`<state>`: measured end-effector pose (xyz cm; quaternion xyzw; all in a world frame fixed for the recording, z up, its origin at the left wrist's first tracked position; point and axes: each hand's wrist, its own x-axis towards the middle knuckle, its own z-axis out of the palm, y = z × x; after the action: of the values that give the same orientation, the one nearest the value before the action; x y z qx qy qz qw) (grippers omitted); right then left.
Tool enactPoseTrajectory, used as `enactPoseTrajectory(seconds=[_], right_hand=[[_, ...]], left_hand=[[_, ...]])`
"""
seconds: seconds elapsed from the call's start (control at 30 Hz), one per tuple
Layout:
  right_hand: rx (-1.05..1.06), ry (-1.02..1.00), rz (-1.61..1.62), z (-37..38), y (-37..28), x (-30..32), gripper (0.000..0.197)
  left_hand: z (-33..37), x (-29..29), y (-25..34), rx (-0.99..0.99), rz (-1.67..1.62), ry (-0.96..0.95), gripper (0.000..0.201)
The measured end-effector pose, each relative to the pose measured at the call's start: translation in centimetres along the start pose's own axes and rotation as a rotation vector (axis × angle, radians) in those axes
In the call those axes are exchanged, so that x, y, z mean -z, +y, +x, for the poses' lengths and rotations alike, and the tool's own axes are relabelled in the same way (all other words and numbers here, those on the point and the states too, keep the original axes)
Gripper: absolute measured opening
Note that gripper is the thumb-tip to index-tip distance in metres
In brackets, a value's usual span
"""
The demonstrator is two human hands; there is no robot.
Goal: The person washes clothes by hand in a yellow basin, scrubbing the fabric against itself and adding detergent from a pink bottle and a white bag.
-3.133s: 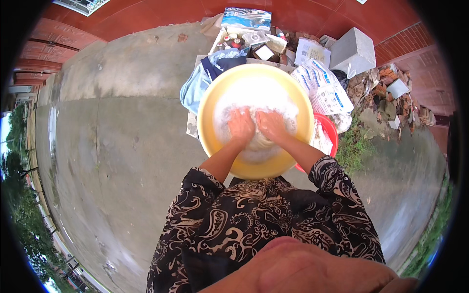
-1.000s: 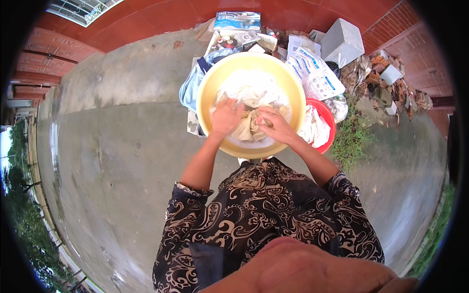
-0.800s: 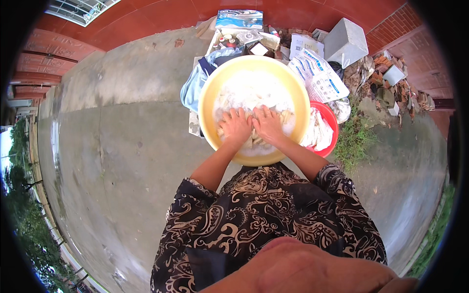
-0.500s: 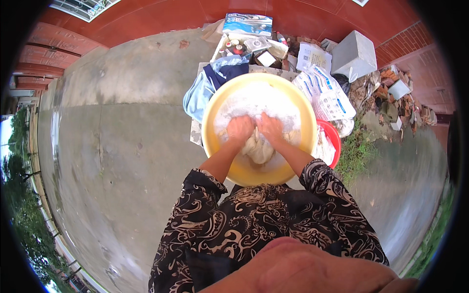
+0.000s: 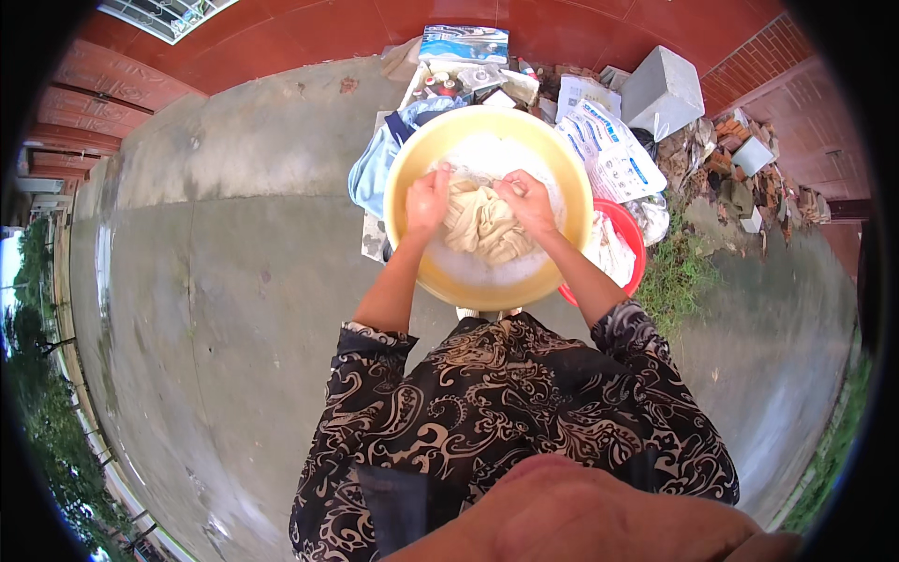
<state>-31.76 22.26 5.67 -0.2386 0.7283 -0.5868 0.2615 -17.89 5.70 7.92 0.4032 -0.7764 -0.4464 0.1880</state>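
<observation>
A wrinkled cream cloth [image 5: 487,228] lies bunched in a big yellow basin [image 5: 401,169] with white suds in its water. My left hand [image 5: 428,199] is closed at the cloth's left side, gripping its edge. On the opposite side, my right hand [image 5: 526,199] pinches the cloth's upper right part. Both hands are inside the basin, apart from each other, with the cloth spread between them. Some fingertips are hidden by the cloth and by the hands themselves.
Right of the basin stands a red basin [image 5: 633,234] holding white cloth. Light blue clothing [image 5: 372,173] lies at the left. Behind are a white printed bag [image 5: 613,155], a blue box [image 5: 465,43] and a grey block [image 5: 662,92]. Broken bricks [image 5: 740,140] lie far right.
My hands have moved apart, the left one leftward and up, the right one to the right and up. The bunched cloth is now spread wider between them. The basin appears higher in view.
</observation>
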Motion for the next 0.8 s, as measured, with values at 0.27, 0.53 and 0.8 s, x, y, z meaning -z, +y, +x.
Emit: enactPoseTrajectory(seconds=[0.27, 0.53, 0.8], right_hand=[[0.081, -0.021, -0.569, -7.2, -3.4, 4.4, 0.03], [0.197, -0.157, -1.15, -6.2, -0.1, -1.6, 0.039], [0.165, -0.255, -1.08, 1.0, 3.2, -2.5, 0.034]], left_hand=[[-6.1, 2.7, 0.0, -0.201, 0.071, 0.044, 0.033], [-8.1, -4.9, -1.2, -0.222, 0.797, -0.07, 0.061], [-1.0, -6.7, -1.8, -0.137, 0.841, -0.389, 0.068]])
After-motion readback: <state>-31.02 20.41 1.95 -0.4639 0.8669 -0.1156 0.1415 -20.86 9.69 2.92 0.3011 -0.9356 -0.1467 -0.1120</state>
